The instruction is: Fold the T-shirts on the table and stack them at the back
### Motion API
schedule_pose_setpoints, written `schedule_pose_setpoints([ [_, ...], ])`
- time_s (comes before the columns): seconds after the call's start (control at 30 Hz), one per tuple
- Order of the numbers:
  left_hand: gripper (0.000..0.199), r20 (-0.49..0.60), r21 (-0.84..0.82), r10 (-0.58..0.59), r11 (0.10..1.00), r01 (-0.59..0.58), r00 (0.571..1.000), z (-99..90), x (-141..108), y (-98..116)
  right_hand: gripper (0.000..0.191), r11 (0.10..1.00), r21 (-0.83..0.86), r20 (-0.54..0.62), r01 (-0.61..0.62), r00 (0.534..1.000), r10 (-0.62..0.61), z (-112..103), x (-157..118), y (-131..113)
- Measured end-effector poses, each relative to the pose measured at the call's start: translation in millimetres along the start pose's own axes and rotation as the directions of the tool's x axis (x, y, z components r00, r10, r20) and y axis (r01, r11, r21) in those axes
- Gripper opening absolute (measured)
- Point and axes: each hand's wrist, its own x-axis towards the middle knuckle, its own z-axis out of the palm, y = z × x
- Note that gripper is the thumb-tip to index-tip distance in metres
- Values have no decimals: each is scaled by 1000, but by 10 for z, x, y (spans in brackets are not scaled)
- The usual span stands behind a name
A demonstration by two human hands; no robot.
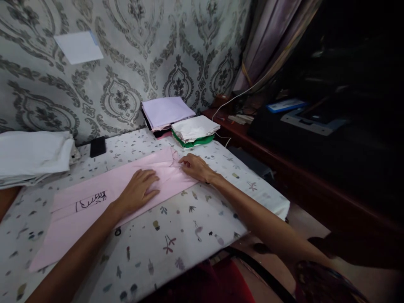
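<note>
A pink shirt [126,182] lies lengthwise across the table, its sides folded in and a black printed design near its left end. My left hand [139,190] rests palm down on the middle of it, fingers spread. At the shirt's right end, by the creased collar area, my right hand [196,167] has its fingers bent onto the fabric and seems to pinch it. Small wrinkles run through the cloth between the two hands. My right fingertips are partly hidden.
The patterned tablecloth [189,227] covers the table. Behind the shirt stand a stack topped with lilac cloth [168,111] and a white-and-green folded pile [195,129]. White folded clothes [34,153] and a black phone [98,147] are at left. A white cable [235,94] hangs at right.
</note>
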Motion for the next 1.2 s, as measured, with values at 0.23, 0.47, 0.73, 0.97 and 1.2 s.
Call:
schedule_pose_setpoints([
  [0.23, 20, 2, 297, -47, 954, 45, 999, -154, -345, 80, 24, 998, 23, 0, -53, 999, 53, 65, -102, -68],
  [0.47, 27, -32, 297, -105, 949, 109, 994, -147, -582, 46, 18, 999, 6, -52, -39, 998, 39, 165, -72, 12],
  [0.73, 19, -25, 319, -109, 941, 112, 994, -152, -677, 99, 24, 998, 6, -121, 64, 991, -63, 226, -95, 41],
  [0.97, 27, -33, 261, -165, 950, 168, 986, -204, -800, 149, 22, 995, 24, -129, 98, 987, -94, 226, -95, 56],
  [1.2, 31, 40, 194, -210, 961, 198, 977, -254, -882, 208, 24, 994, 14, -92, 108, 990, -106, 213, -85, 74],
])
